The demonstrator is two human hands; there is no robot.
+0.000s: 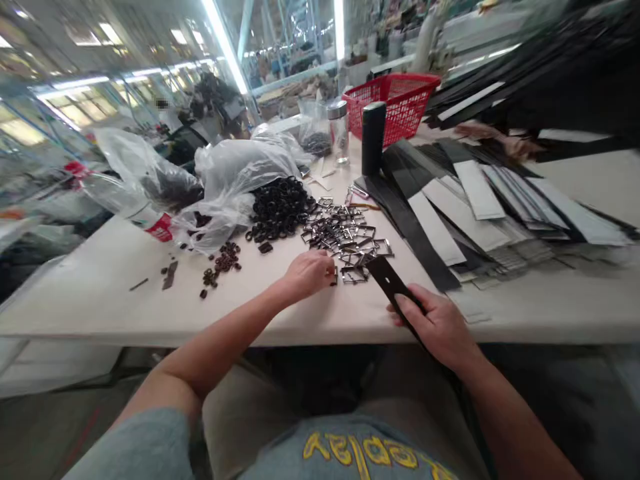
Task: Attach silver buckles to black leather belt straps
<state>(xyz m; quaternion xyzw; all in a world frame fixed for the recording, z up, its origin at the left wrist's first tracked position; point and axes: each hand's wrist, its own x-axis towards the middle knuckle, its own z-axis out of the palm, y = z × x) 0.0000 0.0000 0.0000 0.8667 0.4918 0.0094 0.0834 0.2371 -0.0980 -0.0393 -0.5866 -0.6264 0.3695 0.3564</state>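
My right hand [440, 323] grips a dark belt strap [384, 275] between thumb and fingers. Its end, with a small slot cut through it, points up and left toward a pile of metal belt buckles [345, 230]. At the near edge of that pile, my left hand [310, 272] is closed, its fingertips pinching a single buckle [334, 276] at the tabletop. Part of this buckle is hidden by the fingers. Another buckle [354, 274] lies just right of it, close to the strap's end.
Black loops [280, 207] are heaped beyond my left hand, with brown loops [227, 257] nearer. Plastic bags [245, 163] stand behind them. Strips [440, 220] cover the right side. A glass bottle [339, 133], a black flask [373, 140] and a red basket [405, 107] stand at the back.
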